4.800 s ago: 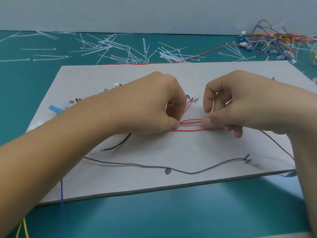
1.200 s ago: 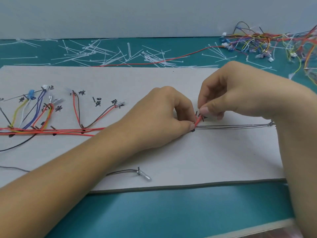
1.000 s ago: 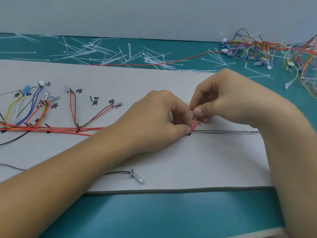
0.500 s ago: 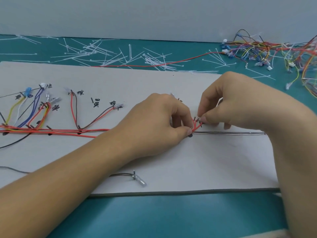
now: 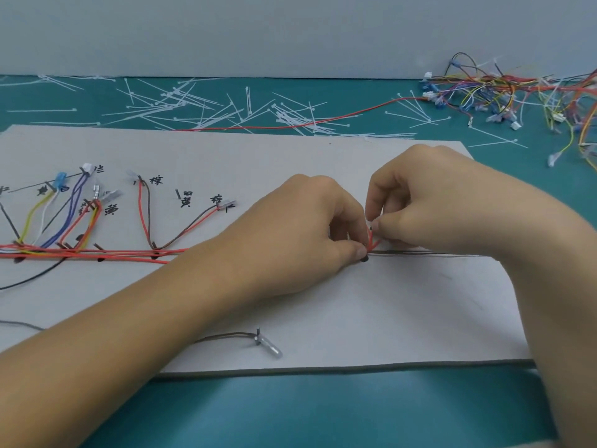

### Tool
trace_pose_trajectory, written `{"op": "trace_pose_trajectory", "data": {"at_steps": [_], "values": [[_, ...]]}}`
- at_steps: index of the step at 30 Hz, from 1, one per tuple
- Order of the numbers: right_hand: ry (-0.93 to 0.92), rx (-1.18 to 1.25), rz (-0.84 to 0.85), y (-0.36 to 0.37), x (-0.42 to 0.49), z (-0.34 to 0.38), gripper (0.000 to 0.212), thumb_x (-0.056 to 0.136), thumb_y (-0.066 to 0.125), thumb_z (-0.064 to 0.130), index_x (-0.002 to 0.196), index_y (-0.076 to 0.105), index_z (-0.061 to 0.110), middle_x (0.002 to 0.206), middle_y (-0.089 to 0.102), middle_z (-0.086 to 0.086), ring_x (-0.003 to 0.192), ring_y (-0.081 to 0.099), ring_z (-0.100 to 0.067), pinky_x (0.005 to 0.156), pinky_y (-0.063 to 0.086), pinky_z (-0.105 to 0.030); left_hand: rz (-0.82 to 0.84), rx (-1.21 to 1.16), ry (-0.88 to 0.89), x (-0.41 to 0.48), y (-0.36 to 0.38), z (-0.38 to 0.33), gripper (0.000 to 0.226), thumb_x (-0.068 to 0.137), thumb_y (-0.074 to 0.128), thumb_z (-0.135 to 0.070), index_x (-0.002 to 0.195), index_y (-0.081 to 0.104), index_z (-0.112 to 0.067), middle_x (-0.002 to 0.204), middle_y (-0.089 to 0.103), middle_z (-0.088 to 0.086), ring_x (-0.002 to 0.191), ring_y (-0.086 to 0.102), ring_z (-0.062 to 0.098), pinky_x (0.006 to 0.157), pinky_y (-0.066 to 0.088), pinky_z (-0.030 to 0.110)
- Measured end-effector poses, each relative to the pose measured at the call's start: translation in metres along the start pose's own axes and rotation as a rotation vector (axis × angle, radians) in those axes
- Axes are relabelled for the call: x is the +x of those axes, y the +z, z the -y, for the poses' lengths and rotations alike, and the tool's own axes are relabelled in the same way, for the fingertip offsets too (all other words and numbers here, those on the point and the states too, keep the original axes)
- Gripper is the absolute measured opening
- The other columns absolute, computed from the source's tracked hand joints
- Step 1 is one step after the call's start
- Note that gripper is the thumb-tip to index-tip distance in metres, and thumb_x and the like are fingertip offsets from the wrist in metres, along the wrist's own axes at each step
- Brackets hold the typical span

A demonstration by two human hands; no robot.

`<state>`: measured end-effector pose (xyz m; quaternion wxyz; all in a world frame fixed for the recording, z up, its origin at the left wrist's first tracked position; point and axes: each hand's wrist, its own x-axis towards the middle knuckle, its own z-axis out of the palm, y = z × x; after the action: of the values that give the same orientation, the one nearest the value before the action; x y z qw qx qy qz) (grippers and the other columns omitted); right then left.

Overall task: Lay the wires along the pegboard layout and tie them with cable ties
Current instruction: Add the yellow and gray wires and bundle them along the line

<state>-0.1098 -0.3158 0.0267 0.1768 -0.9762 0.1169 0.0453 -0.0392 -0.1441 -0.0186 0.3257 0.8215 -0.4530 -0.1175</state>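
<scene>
Compared with nearly five seconds ago, the hands no longer stretch a red loop flat between them. They have closed together, and the red wires (image 5: 373,240) now stand up in a short tuft between the fingertips. Over the last half second almost nothing has shifted.

The left hand (image 5: 310,227) pinches the red wires down at a black peg (image 5: 365,259) near the middle of the pegboard (image 5: 355,312). The right hand (image 5: 429,202), touching it at 3 o'clock, pinches their free ends between thumb and forefinger. From the pinch the trunk bundle (image 5: 97,253) runs off toward 9 o'clock, and a dark pair (image 5: 413,252) toward 3 o'clock.

These wires look thin, light and limp with a little spring, so they would likely creep off their line if let go. They are best held close to the peg, on the insulation and not by the bare tips, which would kink easily. The cable ties (image 5: 226,108) lie loose at 12 o'clock beyond the board (none is in either hand yet). They look stiff, slick and small, so each is easier to pick up by its head.
</scene>
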Motion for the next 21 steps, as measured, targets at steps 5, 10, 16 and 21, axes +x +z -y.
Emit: {"op": "trace_pose_trajectory", "data": {"at_steps": [5,10,16,21], "values": [[0.027,-0.015,-0.074,0.005,0.0,0.003,0.012,0.08,0.069,0.037,0.071,0.076,0.033,0.067,0.069,0.009,0.067,0.062,-0.008,0.054,0.045,-0.024,0.044,0.123,-0.001,-0.008,-0.022,-0.005,0.021,0.083,0.08,-0.042,0.103,0.075,-0.039,0.084,0.072,-0.022,0.082,0.065,-0.005,0.072,0.054,0.022],[-0.117,0.078,-0.171,0.011,0.001,0.009,0.007,0.085,0.066,0.03,0.081,0.072,0.032,0.077,0.068,0.013,0.069,0.058,0.001,0.055,0.041,-0.018,-0.076,0.25,0.017,-0.041,-0.061,0.023,0.028,0.074,0.065,-0.056,0.1,0.071,-0.048,0.099,0.067,-0.033,0.094,0.062,-0.009,0.07,0.048,0.021],[-0.353,0.075,-0.001,0.034,-0.005,0.031,0.007,0.084,0.072,0.037,0.083,0.073,0.03,0.078,0.063,0.013,0.077,0.057,0.0,0.066,0.048,-0.022,-0.142,0.312,-0.069,-0.094,-0.077,0.071,0.027,0.073,0.07,-0.065,0.098,0.065,-0.056,0.102,0.064,-0.021,0.091,0.062,0.002,0.066,0.044,0.028],[-0.414,0.126,-0.04,0.042,-0.003,0.041,0.013,0.086,0.073,0.035,0.097,0.072,0.028,0.081,0.059,0.013,0.077,0.054,0.0,0.072,0.045,-0.023,-0.233,0.221,-0.017,-0.097,-0.062,0.087,0.023,0.081,0.071,-0.066,0.095,0.068,-0.048,0.1,0.066,-0.013,0.086,0.062,0.01,0.071,0.043,0.018]]}}
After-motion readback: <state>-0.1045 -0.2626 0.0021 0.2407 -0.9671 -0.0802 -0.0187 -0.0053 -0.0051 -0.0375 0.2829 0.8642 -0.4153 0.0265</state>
